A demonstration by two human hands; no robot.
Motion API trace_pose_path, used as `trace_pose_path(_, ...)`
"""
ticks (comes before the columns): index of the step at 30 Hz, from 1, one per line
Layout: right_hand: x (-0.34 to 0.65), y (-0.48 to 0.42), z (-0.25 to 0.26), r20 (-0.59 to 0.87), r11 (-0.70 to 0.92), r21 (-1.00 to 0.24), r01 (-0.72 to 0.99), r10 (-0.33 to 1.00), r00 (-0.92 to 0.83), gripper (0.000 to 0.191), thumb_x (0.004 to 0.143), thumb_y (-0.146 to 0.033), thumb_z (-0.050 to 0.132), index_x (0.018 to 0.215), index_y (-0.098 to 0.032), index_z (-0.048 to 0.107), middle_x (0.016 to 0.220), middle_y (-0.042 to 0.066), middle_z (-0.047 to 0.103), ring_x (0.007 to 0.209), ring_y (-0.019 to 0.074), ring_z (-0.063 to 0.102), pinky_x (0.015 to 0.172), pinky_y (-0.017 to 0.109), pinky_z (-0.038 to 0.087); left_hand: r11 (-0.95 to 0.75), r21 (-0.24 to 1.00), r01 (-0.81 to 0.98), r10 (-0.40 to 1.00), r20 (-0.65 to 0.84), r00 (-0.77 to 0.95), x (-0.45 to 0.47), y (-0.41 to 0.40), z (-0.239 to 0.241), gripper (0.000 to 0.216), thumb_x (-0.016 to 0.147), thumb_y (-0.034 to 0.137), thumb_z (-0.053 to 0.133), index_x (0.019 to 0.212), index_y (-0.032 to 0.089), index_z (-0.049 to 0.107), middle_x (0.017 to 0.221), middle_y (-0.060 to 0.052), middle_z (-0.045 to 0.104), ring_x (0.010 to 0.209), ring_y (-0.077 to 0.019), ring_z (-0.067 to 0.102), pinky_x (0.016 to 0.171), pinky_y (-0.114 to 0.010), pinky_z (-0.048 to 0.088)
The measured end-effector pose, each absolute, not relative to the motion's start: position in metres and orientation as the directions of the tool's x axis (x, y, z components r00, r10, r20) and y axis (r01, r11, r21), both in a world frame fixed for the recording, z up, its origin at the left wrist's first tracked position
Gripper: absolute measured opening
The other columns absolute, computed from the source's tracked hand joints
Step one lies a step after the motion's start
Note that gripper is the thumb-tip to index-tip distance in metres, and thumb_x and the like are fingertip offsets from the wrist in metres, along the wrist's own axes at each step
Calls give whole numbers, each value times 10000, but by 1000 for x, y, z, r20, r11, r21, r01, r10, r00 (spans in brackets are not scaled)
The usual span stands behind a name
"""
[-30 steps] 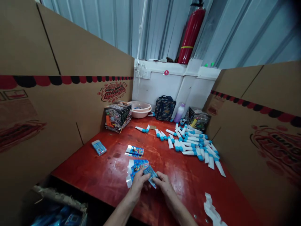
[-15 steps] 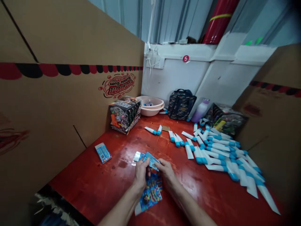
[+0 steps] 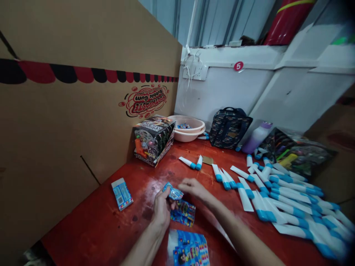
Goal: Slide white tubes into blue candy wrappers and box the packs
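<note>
My left hand (image 3: pixel 161 208) is closed on a small blue printed packet (image 3: pixel 174 193), thumb on top. Close by its right end is my right hand (image 3: pixel 195 189), fingers curled together; whether they grip the packet's edge or something small is hidden. Just below the packet, partly behind my left fingers, are blue printed wrappers (image 3: pixel 185 214); I cannot tell whether they are held or lie on the table. Nearer to me lies a stack of flat blue wrappers (image 3: pixel 191 248) with cartoon print. A stack of blue and white packets (image 3: pixel 122 194) rests on the left of the table.
Many white tubes with blue caps (image 3: pixel 288 199) spread over the right of the red table (image 3: pixel 144 229). At the back stand a display box (image 3: pixel 154 140), pink basins (image 3: pixel 188 136), a dark bag (image 3: pixel 230 127), a purple bottle (image 3: pixel 257 137) and another box (image 3: pixel 294 151). Cardboard (image 3: pixel 69 122) walls the left.
My right hand has shifted up and away from the packet's lower edge, its fingers curled. The packet in my left hand looks more crumpled or tilted. The view has turned left and lower.
</note>
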State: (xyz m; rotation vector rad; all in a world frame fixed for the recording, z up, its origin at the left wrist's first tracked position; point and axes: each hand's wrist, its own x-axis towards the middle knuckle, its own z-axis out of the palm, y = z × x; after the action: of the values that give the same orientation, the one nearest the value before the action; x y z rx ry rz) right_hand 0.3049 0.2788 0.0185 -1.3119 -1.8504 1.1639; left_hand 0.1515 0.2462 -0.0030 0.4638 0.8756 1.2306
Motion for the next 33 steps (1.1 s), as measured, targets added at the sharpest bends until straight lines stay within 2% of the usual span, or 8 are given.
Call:
trace_pose_path(4,307,339,24,156,121,-252,960,984,-83,243,895,-276,467,1024,-140,622,1050,139,585,990,250,507,836,338,387,360,660,-659,911,-400,97,144,251,-5,327,672,426,697,598,178,498,405,37,471,340,-103,427,402,-244,353)
trace_pose_path(7,306,364,20,86,41,-56,998,996,-37,277,894,-140,401,1110,-100,568,1125,204,541,1067,286,470,857,379,380,400,603,-690,884,-454,117,140,251,-2,296,719,401,666,617,170,511,441,13,508,382,-120,474,406,-244,364)
trace_pose_path(15,316,314,14,29,56,-233,971,998,-51,247,793,-90,475,1009,-98,594,1006,140,612,941,229,554,781,293,398,336,570,-750,917,-380,122,129,228,16,202,658,250,730,710,148,564,559,11,590,457,-124,530,429,-250,433)
trace_pose_path(17,322,284,17,47,56,-372,927,998,-41,256,781,-124,477,1008,-115,596,972,97,631,885,205,577,735,264,416,300,605,-737,934,-342,99,128,215,18,240,640,296,748,700,145,571,538,17,576,430,-116,509,394,-239,403)
trace_pose_path(20,318,231,25,133,93,-822,562,991,30,268,728,-210,532,983,-144,579,890,42,646,785,194,589,661,260,444,272,655,-705,949,-302,86,128,188,20,278,643,363,744,687,140,584,527,18,565,402,-103,482,358,-226,350)
trace_pose_path(22,303,192,35,145,124,-972,198,985,97,293,676,-248,599,958,-169,575,851,17,649,754,195,588,654,276,458,287,675,-680,952,-281,123,127,167,21,286,660,390,729,703,141,596,538,16,570,398,-101,478,360,-226,342)
trace_pose_path(27,253,105,67,30,25,-985,-172,999,-28,425,597,-306,742,983,-198,600,886,27,679,802,223,620,729,339,490,374,677,-634,926,-308,218,116,120,19,296,643,378,749,777,141,632,622,-12,635,486,-122,547,460,-233,401)
trace_pose_path(33,254,54,59,25,57,-992,-117,966,257,525,509,-355,810,957,-176,606,827,33,681,753,223,635,700,343,516,285,671,-684,934,-355,41,92,67,9,279,592,374,755,691,150,622,570,-15,608,492,-141,538,506,-258,408)
